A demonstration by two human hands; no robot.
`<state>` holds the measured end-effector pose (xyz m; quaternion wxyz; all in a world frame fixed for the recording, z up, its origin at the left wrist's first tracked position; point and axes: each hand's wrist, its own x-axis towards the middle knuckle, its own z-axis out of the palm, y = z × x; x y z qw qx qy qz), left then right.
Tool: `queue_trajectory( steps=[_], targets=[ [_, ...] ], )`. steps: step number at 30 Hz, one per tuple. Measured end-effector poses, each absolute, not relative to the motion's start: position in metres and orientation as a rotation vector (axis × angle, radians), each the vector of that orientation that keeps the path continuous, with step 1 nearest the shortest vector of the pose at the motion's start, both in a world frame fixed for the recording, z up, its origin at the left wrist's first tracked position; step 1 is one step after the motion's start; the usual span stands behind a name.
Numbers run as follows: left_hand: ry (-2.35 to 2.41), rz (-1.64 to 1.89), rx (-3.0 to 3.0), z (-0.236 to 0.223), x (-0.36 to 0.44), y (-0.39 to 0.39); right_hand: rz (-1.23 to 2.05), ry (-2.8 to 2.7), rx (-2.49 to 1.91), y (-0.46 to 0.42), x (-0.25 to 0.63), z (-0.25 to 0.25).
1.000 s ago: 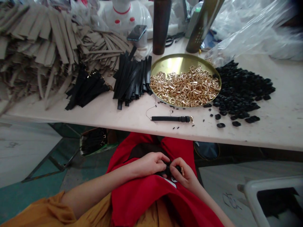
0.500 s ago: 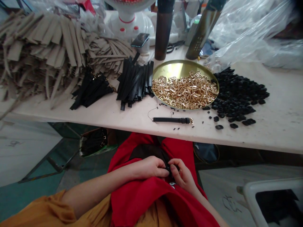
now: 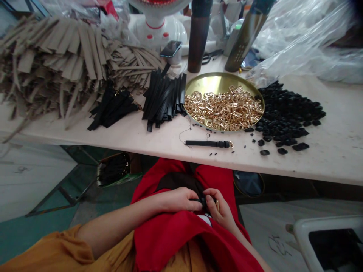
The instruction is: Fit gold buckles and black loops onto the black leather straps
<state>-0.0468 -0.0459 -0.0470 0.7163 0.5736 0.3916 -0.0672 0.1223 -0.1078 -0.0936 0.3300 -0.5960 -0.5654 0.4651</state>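
Over my lap, my left hand (image 3: 184, 199) is closed on one end of a small black strap (image 3: 203, 201). Facing it, my right hand (image 3: 221, 213) pinches the other end, where a gold buckle (image 3: 217, 205) shows between the fingers. Most of this strap is hidden by my fingers. On the table in front lies another black strap (image 3: 202, 143) with a gold buckle and a loose thread at its left end. Behind it stands a round gold tray (image 3: 224, 78) full of gold buckles (image 3: 227, 107).
Black loops (image 3: 289, 109) are heaped right of the tray. To its left lie black strips (image 3: 163, 98), buckled straps (image 3: 113, 107) and a large pile of grey-beige strips (image 3: 56, 64). Bottles (image 3: 198, 41), a phone (image 3: 171, 49) and a white fan base (image 3: 157, 32) stand behind.
Both hands stay together over my lap, shifting slightly around the strap. The gold buckle, less visible half a second ago, shows again at my right fingers. The camera view has tilted a little.
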Motion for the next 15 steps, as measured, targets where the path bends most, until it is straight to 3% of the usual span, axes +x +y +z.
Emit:
queue_trajectory(
  steps=[6, 15],
  targets=[
    [0.836, -0.117, 1.188, -0.0456, -0.0494, -0.0465, 1.422, -1.521, -1.39, -0.1074, 0.1273, -0.0881],
    [0.825, -0.19, 1.29, -0.0439, -0.05, -0.042, 1.306, -1.389, -1.498, -0.1112, 0.12, -0.0915]
  ],
)
